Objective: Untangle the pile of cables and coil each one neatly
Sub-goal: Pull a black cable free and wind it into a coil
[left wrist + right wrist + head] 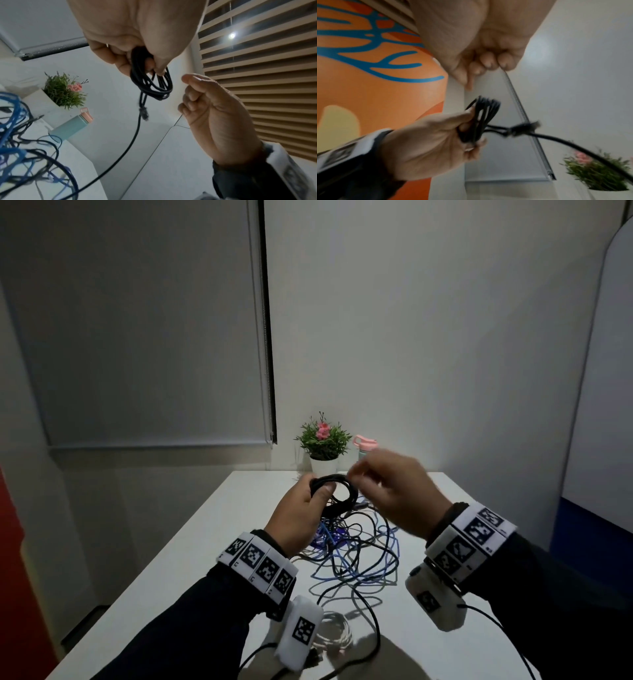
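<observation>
My left hand point(301, 508) grips a small coil of black cable point(334, 478) above the white table point(191, 542), thumb across its loops. In the left wrist view the black coil point(161, 92) hangs from my fingers with a plug point(144, 113) and a tail running down to the table. My right hand point(394, 487) hovers just right of the coil, fingers curled, and nothing shows in it point(479, 40). The left hand point(428, 135) and coil point(481, 119) lie below it there. A tangled pile of blue and black cables point(356, 549) sits under both hands.
A potted plant with a pink flower point(323, 440) and a teal bottle with a pink lid point(364, 446) stand at the table's far edge by the wall. A pale coiled cable point(335, 631) lies near the front, between my wrists.
</observation>
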{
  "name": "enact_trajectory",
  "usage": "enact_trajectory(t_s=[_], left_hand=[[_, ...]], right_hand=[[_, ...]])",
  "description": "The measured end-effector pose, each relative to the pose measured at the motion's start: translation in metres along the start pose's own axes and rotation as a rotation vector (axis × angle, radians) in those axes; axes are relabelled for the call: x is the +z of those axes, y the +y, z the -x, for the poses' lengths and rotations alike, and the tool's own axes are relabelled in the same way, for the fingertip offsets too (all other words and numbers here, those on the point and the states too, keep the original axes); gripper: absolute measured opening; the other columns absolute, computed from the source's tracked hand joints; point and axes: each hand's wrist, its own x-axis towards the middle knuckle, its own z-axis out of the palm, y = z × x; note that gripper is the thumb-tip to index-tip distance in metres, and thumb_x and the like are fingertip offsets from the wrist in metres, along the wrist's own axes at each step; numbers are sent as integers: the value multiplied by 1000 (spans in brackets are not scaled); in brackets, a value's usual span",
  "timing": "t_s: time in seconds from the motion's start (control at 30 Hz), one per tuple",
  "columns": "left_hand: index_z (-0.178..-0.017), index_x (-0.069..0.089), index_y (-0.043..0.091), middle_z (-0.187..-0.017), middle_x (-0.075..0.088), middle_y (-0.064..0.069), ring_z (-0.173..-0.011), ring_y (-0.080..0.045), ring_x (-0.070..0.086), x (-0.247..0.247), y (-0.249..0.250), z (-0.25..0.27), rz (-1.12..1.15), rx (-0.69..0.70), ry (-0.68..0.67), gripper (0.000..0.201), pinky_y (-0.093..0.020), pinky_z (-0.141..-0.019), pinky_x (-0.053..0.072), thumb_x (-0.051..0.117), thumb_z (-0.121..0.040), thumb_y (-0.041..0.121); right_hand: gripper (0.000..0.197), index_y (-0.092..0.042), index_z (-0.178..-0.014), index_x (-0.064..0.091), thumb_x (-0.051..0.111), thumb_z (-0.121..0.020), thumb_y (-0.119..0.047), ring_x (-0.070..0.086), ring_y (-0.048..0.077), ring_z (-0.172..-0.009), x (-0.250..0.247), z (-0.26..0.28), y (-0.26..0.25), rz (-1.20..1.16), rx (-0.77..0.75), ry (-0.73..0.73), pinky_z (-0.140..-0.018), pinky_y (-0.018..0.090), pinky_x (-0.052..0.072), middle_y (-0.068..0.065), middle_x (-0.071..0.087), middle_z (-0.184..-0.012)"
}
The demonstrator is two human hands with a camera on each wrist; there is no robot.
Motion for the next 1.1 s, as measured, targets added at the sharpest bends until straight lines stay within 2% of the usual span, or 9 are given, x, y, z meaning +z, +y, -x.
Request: enact_trajectory(t_s=[0.1,0.23,0.4,0.53,0.63,0.77,0.93,1.03,1.1], left_hand=[[-112,60,8,-103,70,-10,-94,-16,68,10,-2,5,281,-58,-3,20,-31,-82,55,50,-104,24],[-96,58,10,-79,67,3,-69,-1,64,15,-2,14,576,-47,-54,13,-15,-64,50,49,-103,16],[-85,59,13,-59,51,12,-54,0,45,3,5,14,389,-25,-106,41,-16,-58,40,40,-102,45],[-82,50,14,-69,49,4,-63,-9,43,-9,4,15,12,120,-214,33,-35,-67,38,40,-107,32],[-89,53,18,-75,59,7,-77,-18,50,-20,2,14,-301,104,-290,26,-40,-80,37,40,-107,31],[-97,54,20,-73,60,10,-73,-6,52,-24,1,11,-446,97,-264,22,-33,-80,31,39,-108,31],[-101,53,13,-82,62,2,-80,-22,54,-22,1,6,-451,125,-215,24,-35,-75,38,38,-108,30],[-99,52,14,-78,56,3,-73,-16,50,-25,-3,1,-387,122,-213,20,-32,-68,38,40,-108,27],[-100,54,12,-76,55,6,-69,-9,48,-26,-7,0,-247,86,-253,16,-26,-66,39,42,-107,21]], right_hand=[[19,-22,-95,75,61,-91,-34,58,16,-78,11,4,-13,213,44,-290,-70,34,51,0,58,-87],[24,-19,-96,77,63,-92,-37,56,23,-89,15,5,-17,291,102,-334,-75,35,48,7,55,-97],[20,-18,-73,63,61,-93,-16,49,12,-72,20,12,-22,-452,432,-326,-71,27,39,-1,53,-78],[28,-21,-57,52,61,-83,-18,39,19,-74,18,9,-16,-743,723,-236,-73,36,32,0,46,-68],[16,-12,-63,61,64,-73,-24,45,22,-78,5,7,-10,-648,668,-370,-78,40,35,10,53,-71],[37,-19,-54,57,67,-89,-17,48,14,-55,-4,3,4,-739,658,-430,-70,34,50,-3,47,-53],[16,-9,-73,66,69,-87,-15,40,11,-49,-15,-4,9,-900,640,-279,-60,29,54,-2,54,-56],[14,-8,-79,66,65,-91,-17,25,11,-43,-17,-6,16,-1005,680,-268,-43,20,35,-5,30,-50],[18,-14,-77,70,65,-93,-21,30,8,-40,-23,-9,23,-663,562,-267,-39,18,30,-8,35,-47]])
